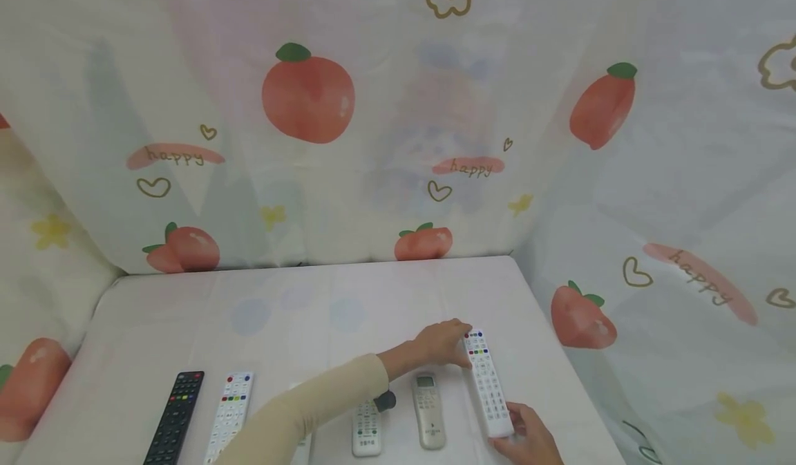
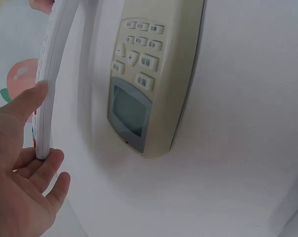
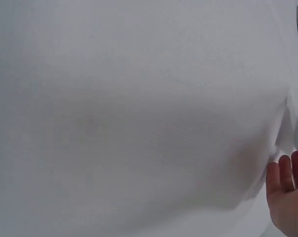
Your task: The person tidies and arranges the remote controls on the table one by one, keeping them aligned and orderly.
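A long white remote control (image 1: pixel 488 382) with coloured buttons is held between both hands at the right of the table. My left hand (image 1: pixel 443 343) pinches its far end, and in the left wrist view the thumb presses one face while fingertips (image 2: pixel 53 157) curl round the end. At the near end, my right hand (image 1: pixel 531 437) grips the bottom corner with thumb and fingers. The right wrist view catches only part of that hand (image 3: pixel 288 200) at its right edge. Just left of the held remote lies a beige remote (image 1: pixel 429 413) with a small screen.
Further left lie a smaller white remote (image 1: pixel 367 430), a white remote with coloured buttons (image 1: pixel 230 410) and a black remote (image 1: pixel 174 416). My left sleeve (image 1: pixel 329 396) crosses above the row, partly covering another pale one. Fruit-printed curtains (image 1: pixel 373 195) border the white table (image 1: pixel 385 299).
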`<state>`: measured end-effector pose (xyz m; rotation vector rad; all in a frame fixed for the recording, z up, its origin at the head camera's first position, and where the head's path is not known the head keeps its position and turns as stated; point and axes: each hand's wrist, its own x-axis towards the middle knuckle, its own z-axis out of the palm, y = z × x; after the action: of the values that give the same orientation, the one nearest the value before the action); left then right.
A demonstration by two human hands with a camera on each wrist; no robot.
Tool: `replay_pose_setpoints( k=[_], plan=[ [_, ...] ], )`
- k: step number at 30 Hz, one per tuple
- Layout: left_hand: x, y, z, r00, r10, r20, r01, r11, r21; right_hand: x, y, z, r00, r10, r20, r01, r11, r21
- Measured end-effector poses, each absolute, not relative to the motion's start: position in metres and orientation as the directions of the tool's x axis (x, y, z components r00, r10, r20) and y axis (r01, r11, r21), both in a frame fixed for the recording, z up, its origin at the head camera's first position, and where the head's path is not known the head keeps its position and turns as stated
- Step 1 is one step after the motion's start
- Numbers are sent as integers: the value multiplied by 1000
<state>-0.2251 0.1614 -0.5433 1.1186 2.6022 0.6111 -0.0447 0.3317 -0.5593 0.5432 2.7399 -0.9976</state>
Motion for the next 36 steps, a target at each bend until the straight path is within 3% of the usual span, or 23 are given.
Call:
replay_pose_setpoints(
  k=[13, 26, 36],
  plan=[
    [-214, 158, -552, -712, 696, -93, 595, 668, 447, -43, 334, -569, -926, 226, -304, 361, 766, -532],
    [-218, 155, -559, -694, 712, -107, 629, 672, 390, -45, 342, -579, -958, 139, -250, 259, 793, -551],
    [-218, 156, -560, -687, 718, -112, 637, 668, 384, -47, 338, -579, -940, 167, -298, 309, 789, -531]
  ],
)
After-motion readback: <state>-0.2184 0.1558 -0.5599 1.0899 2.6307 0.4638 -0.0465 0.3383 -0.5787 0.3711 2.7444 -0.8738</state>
